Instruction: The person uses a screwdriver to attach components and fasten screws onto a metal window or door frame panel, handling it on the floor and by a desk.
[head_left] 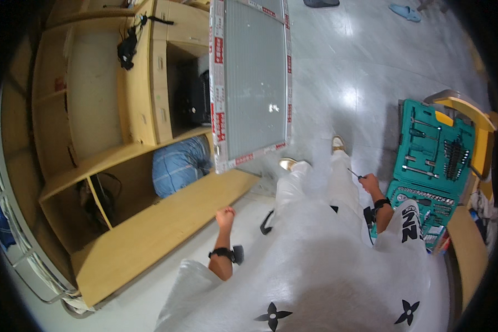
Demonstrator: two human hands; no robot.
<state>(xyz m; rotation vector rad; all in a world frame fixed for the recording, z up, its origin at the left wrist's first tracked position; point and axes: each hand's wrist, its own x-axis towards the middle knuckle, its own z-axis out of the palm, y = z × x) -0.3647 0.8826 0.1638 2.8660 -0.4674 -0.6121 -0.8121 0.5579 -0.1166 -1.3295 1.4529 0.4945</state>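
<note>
My right hand (369, 182) is closed around a screwdriver (354, 173), whose thin shaft points away to the upper left. To its right lies an open green tool case (416, 184) with sockets, bits and drivers in its slots. My left hand (225, 216) is curled into a fist beside the edge of a low wooden board (166, 232). Nothing shows sticking out of that fist. Ahead of it stands a large grey panel (254, 83), its frame wrapped in red-and-white printed film. Dark devices are strapped to both wrists.
Wooden shelving (94, 94) fills the left side, with a blue bundle (180, 166) in a lower compartment and a black strap (128, 47) hanging above. A yellow chair (481, 138) stands beyond the tool case. A blue slipper (405, 12) lies on the grey tiled floor (337, 66).
</note>
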